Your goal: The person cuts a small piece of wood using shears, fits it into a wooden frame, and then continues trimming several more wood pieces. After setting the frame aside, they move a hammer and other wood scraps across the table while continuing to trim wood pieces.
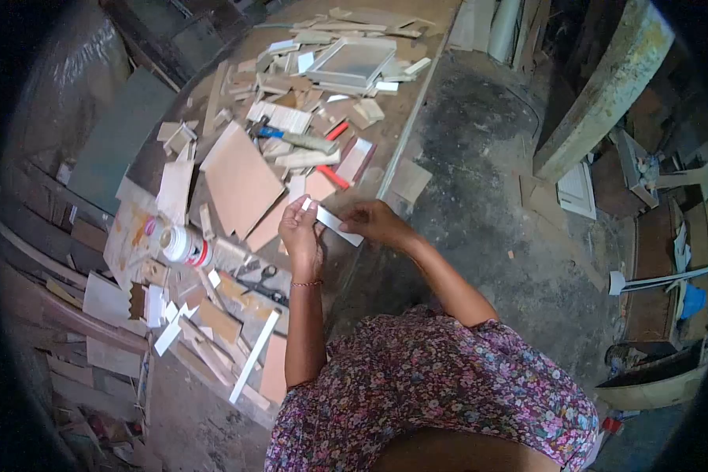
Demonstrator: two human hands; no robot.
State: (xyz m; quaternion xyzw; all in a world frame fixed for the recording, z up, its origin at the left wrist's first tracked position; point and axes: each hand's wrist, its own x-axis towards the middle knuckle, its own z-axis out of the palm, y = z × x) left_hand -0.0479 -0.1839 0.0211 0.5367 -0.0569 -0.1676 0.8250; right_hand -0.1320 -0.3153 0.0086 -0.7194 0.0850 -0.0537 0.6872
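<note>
A narrow white strip (334, 221) is held between both hands near the table's edge. My left hand (300, 226) grips its upper left end, fingers closed. My right hand (379, 225) pinches the strip near its lower right end. Just beyond the hands lie a red-edged piece (355, 160), a red-handled tool (332, 176) and a hammer (299, 140) with a blue part near its head. A large tan board (242, 179) rests to the left of my left hand.
The wooden table (429, 35) carries many wood offcuts and a small frame (352, 63). A white jar (186, 246) and black scissors (263, 285) are on its near left part. A post (606, 94) stands on the right, with wooden pieces on the floor.
</note>
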